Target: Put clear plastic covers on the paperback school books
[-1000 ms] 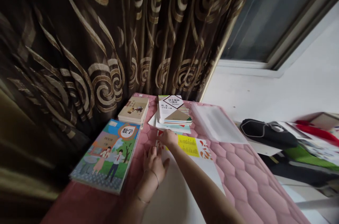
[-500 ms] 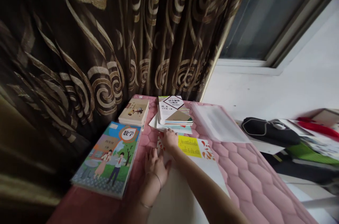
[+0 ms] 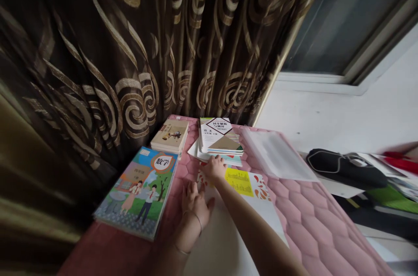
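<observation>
Right of the textbook [image 3: 135,195] lies the white sheet [image 3: 218,241]; the left hand [image 3: 197,208], fingers loosely parted, rests at its textbook-side edge; the right hand's [image 3: 214,169] fingers bend at its far end, grip unclear.

The light is dim, the edges stretched.

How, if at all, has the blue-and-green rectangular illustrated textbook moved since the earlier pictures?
No. Against the pink quilted cover and brown-and-gold patterned curtain, the textbook keeps its place; the slight rightward shift is the whole view's.
</observation>
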The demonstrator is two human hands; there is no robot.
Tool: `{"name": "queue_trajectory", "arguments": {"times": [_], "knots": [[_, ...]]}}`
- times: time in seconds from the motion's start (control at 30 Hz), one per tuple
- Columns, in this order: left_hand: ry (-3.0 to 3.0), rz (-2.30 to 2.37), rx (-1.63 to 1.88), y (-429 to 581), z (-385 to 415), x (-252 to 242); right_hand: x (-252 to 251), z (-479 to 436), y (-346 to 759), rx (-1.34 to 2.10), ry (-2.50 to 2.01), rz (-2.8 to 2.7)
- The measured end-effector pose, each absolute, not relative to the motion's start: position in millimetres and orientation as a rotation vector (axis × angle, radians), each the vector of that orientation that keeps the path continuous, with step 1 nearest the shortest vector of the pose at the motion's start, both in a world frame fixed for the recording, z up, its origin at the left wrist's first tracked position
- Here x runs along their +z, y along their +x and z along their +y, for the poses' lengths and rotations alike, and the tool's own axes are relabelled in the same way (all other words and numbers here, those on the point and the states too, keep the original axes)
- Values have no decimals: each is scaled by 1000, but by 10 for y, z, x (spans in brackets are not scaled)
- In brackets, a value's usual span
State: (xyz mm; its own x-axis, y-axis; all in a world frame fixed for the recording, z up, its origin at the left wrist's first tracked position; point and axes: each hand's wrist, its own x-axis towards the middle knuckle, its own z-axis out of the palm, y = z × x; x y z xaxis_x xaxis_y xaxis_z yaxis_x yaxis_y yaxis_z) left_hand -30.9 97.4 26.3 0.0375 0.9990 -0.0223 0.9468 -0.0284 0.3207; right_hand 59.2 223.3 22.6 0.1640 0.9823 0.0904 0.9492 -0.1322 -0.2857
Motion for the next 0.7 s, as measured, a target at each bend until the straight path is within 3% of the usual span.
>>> {"name": "queue_trajectory", "arguments": {"times": [0.4,0.6,0.7], "knots": [[2159,2044,276,-325,1002,229,214,1897,665,156,-1945,-2006],[2212,2119,215,-320,991,269,223,1229,1584,377,-1565,-2295],[2261,2108,154,-267,1023,284,223,938,2121,374,-1688,-2157]]}}
